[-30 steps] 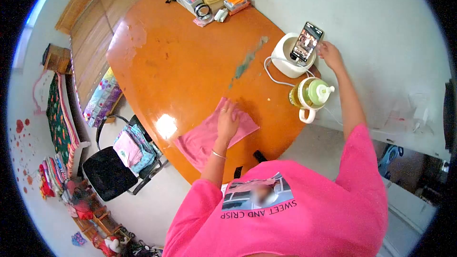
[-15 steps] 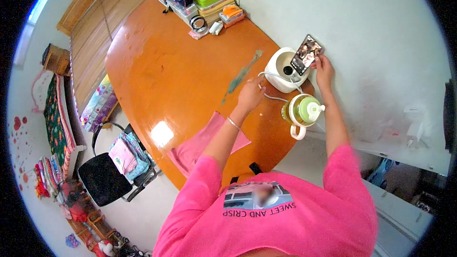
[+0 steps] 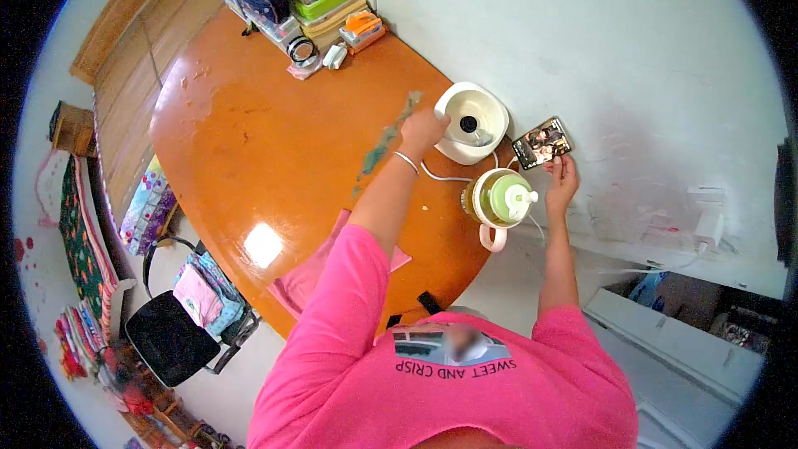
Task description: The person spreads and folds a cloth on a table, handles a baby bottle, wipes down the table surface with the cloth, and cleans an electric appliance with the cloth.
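Holding the phone (image 3: 541,142) in my right hand (image 3: 564,176), I grip the white base (image 3: 470,121) rim with my left hand (image 3: 423,130); the kettle (image 3: 497,200) stands between both hands.

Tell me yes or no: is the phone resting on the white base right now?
No, the phone is held up in the right hand, off to the side of the white base, which the left hand touches.

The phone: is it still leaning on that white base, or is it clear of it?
Apart. In the head view the right hand holds the phone up, off to the side of the white base, with bare wall showing between them.
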`<state>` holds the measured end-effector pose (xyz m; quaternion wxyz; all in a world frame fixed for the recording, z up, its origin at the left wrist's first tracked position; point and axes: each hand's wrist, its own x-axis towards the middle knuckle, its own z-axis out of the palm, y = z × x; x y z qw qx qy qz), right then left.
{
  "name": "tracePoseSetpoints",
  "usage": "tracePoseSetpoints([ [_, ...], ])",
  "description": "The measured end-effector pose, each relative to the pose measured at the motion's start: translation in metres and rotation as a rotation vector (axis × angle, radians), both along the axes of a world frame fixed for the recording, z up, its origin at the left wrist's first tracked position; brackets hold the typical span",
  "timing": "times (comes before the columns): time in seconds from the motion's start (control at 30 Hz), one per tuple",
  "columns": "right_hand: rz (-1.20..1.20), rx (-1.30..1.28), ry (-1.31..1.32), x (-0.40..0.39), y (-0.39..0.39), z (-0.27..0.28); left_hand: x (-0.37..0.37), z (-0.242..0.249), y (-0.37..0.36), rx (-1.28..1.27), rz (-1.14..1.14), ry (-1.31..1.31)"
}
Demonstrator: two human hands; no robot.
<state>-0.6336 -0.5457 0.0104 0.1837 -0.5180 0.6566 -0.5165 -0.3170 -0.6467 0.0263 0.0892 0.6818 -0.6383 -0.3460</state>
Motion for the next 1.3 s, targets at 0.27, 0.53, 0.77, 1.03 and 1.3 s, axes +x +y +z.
tracePoseSetpoints([
  [0.27,-0.036,0.053,-0.105,-0.006,-0.010,-0.044,0.019,-0.008,0.006,-0.124,0.094,-0.140],
  [0.53,-0.067,0.147,-0.112,0.012,-0.001,-0.038,0.096,0.004,0.033,-0.048,0.393,-0.158],
  [0.77,-0.017,0.200,0.063,-0.007,-0.002,-0.057,0.191,-0.033,0.083,-0.012,0.494,-0.124],
  [1.03,-0.244,-0.140,-0.046,-0.016,0.027,-0.024,0.238,-0.030,0.165,-0.033,0.655,-0.071],
  [1.3,0.864,-0.162,0.402,0.174,0.145,0.102,0.227,0.057,0.266,-0.300,0.996,0.145],
])
